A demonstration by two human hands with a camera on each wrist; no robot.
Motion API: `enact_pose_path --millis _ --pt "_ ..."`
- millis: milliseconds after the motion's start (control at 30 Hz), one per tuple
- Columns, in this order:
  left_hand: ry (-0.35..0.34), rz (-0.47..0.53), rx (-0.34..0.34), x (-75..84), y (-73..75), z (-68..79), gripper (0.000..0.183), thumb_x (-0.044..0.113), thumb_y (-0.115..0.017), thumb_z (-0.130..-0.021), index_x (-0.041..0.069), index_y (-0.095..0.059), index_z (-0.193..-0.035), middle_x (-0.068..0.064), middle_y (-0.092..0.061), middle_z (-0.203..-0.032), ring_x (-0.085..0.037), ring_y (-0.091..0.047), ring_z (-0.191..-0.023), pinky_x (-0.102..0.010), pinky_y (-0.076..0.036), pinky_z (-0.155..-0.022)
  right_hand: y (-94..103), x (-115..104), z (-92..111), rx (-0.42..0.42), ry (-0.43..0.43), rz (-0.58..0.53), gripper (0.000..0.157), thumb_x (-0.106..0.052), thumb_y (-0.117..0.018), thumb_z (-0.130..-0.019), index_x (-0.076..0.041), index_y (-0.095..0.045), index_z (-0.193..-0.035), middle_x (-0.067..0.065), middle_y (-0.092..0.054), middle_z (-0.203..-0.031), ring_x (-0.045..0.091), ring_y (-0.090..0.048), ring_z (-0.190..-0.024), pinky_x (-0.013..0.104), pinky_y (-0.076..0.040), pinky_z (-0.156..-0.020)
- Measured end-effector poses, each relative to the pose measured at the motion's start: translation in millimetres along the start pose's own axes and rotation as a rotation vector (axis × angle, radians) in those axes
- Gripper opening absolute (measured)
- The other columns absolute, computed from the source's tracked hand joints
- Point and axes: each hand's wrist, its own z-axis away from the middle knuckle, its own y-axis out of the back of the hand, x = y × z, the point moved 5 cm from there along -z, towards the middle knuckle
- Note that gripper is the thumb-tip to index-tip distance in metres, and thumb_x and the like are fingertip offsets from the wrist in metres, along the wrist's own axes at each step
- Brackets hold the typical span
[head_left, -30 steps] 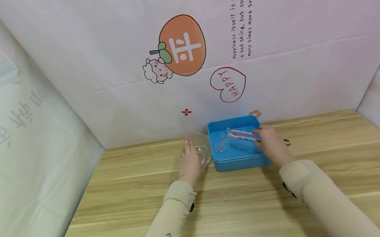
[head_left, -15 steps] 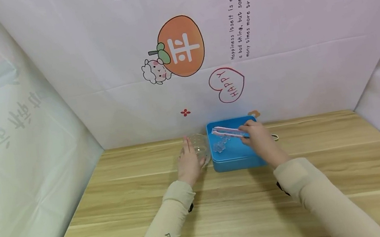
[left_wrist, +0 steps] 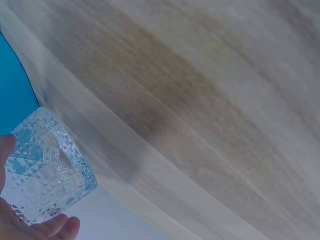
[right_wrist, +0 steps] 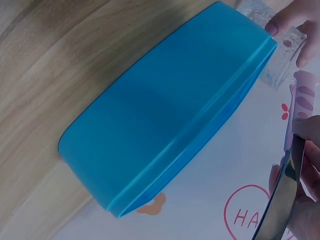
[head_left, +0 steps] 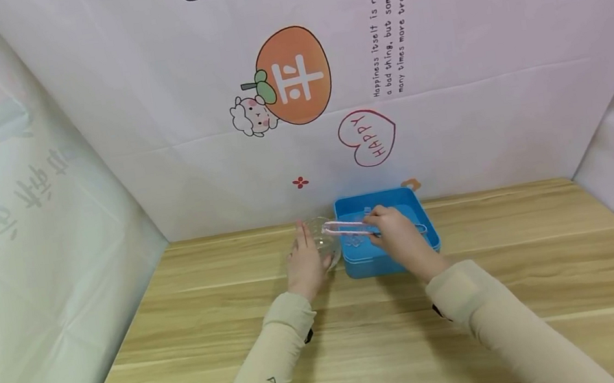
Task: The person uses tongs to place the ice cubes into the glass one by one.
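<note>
Tongs now over the glass, L hand on it.
In the last sec my R hand (head_left: 398, 234) swung the tongs (head_left: 347, 228) L, from above the blue box (head_left: 376, 267) to the glass (head_left: 325, 258); tips sit at its mouth, poss. w/ a clear cube, too small to tell. R fingers are clamped on the tongs. L hand (head_left: 305, 262) hasn't shifted: thumb & fingers round the glass, on the bench (head_left: 364, 347) just beside the box. Clear cubes (head_left: 354, 241) remain in the box; I'd judge this carry near its end, release pending.
</note>
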Motion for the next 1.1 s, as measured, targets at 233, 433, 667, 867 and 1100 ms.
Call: enact_pose_path --millis 233,433,667,867,1100 --pt "-0.006 -0.015 0.006 -0.4 1.1 0.7 0.089 0.041 -0.063 -0.09 -0.002 -0.015 -0.151 -0.014 -0.012 -0.161 -0.031 -0.047 -0.132 -0.044 -0.046 -0.103 -4.8 -0.9 1.3 0.012 0.013 0.02 0.028 -0.006 -0.075 -0.079 0.004 -0.071 -0.105 0.016 -0.066 -0.1 0.029 -0.063 -0.089 0.036 -0.058 -0.076" --pt "-0.01 -0.048 0.021 0.5 2.0 0.0 0.09 0.042 -0.063 -0.089 -0.003 -0.016 -0.151 -0.015 -0.015 -0.161 -0.03 -0.049 -0.13 -0.042 -0.045 -0.104 -6.4 -0.6 1.8 0.001 0.006 0.023 0.029 -0.006 -0.075 -0.08 0.004 -0.07 -0.106 0.016 -0.066 -0.101 0.029 -0.063 -0.091 0.036 -0.058 -0.077" --pt "-0.006 -0.075 0.05 0.3 1.7 -0.4 0.091 0.044 -0.064 -0.088 -0.005 -0.018 -0.15 -0.019 -0.019 -0.159 -0.029 -0.054 -0.124 -0.04 -0.047 -0.1 -7.6 -0.9 2.6 -0.001 0.013 0.016 0.028 -0.006 -0.074 -0.08 0.004 -0.07 -0.106 0.016 -0.065 -0.1 0.029 -0.063 -0.091 0.036 -0.058 -0.075" --pt "-0.005 -0.065 0.055 0.8 2.3 0.1 0.092 0.044 -0.064 -0.088 -0.006 -0.018 -0.15 -0.02 -0.018 -0.159 -0.03 -0.053 -0.125 -0.041 -0.046 -0.101 -7.5 -1.2 3.1 -0.007 0.006 0.01 0.029 -0.007 -0.074 -0.081 0.003 -0.07 -0.108 0.016 -0.065 -0.102 0.029 -0.063 -0.092 0.036 -0.057 -0.076" --pt "-0.016 -0.067 0.053 0.8 2.0 0.5 0.092 0.043 -0.065 -0.088 -0.006 -0.018 -0.15 -0.02 -0.018 -0.159 -0.031 -0.052 -0.125 -0.042 -0.047 -0.101 -8.2 -1.4 3.1 -0.011 0.001 0.016 0.03 -0.008 -0.075 -0.081 0.003 -0.07 -0.108 0.016 -0.065 -0.103 0.03 -0.063 -0.094 0.037 -0.058 -0.078"
